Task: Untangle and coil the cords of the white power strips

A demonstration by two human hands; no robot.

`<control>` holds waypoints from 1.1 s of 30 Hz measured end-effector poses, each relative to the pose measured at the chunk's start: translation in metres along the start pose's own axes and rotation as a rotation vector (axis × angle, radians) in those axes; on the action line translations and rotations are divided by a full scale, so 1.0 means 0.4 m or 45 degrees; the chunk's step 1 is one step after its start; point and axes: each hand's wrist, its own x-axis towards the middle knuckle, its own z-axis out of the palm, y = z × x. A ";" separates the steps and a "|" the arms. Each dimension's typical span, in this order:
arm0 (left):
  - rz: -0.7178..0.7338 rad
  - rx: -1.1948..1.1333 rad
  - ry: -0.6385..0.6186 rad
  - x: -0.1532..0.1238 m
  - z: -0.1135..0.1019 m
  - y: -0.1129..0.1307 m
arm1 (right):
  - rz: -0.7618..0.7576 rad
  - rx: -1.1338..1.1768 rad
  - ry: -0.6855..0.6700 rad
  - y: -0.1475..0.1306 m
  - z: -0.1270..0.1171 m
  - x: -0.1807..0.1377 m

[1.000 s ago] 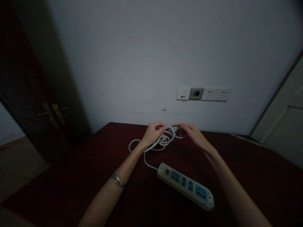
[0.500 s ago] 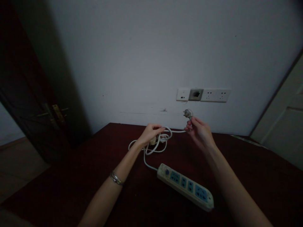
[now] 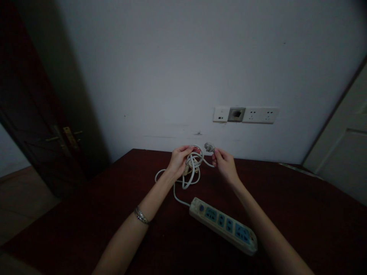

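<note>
My left hand (image 3: 180,158) is closed on loops of a white power cord (image 3: 192,170), lifted a little off the dark red table. In my right hand (image 3: 225,163) is the grey plug (image 3: 209,147) at the cord's end, pinched just behind its body, with its prongs facing left toward the loops. Part of the cord runs from the loops down to a power strip (image 3: 223,225) with blue sockets, which lies at a slant in front of me. Behind the coil sits a small yellowish piece (image 3: 187,169), mostly hidden by cord.
On the wall behind the table (image 3: 114,214) are a switch plate (image 3: 220,114), a grey-framed socket (image 3: 236,114) and a double white socket plate (image 3: 260,115). A dark door with a brass handle (image 3: 69,137) stands left, and a pale door (image 3: 344,152) right.
My right hand has brought the plug left and slightly down, close to the coil. My left hand has raised the loops a little and grips them more fully. The power strip stays in place.
</note>
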 end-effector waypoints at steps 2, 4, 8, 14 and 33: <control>0.056 0.015 0.052 0.001 -0.003 0.001 | 0.043 -0.076 -0.046 0.012 0.014 -0.004; 0.136 0.082 0.093 0.000 -0.003 0.002 | 0.107 -0.118 -0.089 0.017 0.027 -0.008; 0.347 0.366 0.142 -0.011 0.000 0.007 | 0.165 -0.128 -0.153 0.014 0.038 -0.012; 0.515 0.757 0.191 -0.018 -0.002 0.010 | 0.163 -0.150 -0.130 -0.004 0.021 -0.010; 0.752 0.868 0.194 -0.005 -0.006 -0.028 | -0.294 -0.750 -0.108 -0.127 0.000 -0.053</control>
